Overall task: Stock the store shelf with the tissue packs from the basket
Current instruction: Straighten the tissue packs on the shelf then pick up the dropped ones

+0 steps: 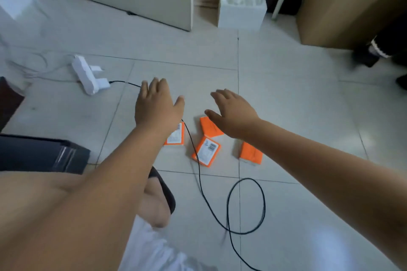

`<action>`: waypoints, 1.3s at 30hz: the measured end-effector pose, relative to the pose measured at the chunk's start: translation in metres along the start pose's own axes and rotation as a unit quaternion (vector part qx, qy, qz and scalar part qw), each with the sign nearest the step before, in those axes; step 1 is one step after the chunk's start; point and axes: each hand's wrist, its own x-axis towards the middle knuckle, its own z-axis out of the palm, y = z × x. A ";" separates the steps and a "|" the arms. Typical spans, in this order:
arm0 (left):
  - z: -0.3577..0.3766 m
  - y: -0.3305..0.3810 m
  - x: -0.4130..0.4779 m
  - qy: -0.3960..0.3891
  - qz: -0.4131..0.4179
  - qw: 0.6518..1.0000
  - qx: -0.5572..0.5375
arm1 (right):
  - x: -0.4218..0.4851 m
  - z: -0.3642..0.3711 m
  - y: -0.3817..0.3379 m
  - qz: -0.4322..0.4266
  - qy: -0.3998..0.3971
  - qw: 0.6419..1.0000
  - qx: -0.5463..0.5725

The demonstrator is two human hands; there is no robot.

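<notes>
Several orange tissue packs lie on the tiled floor: one [176, 136] partly under my left wrist, one [210, 127] under my right hand, one [206, 151] with a barcode facing up, and one [251, 153] beside my right forearm. My left hand [157, 103] hovers above them with fingers straight and spread, holding nothing. My right hand [231, 110] reaches out over the packs too, fingers extended and empty. No basket or shelf can be told for sure.
A black cable [229, 204] runs from a white power strip [87, 75] past the packs and loops on the floor. A white bin [241, 9] and a cardboard box [352, 6] stand at the back. A dark object [41, 154] sits at left; another person's shoe [365, 55] is at right.
</notes>
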 end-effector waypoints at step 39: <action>0.198 -0.173 0.059 -0.197 -0.336 0.877 -0.282 | 0.073 0.251 0.040 -0.003 -0.313 0.948 -0.052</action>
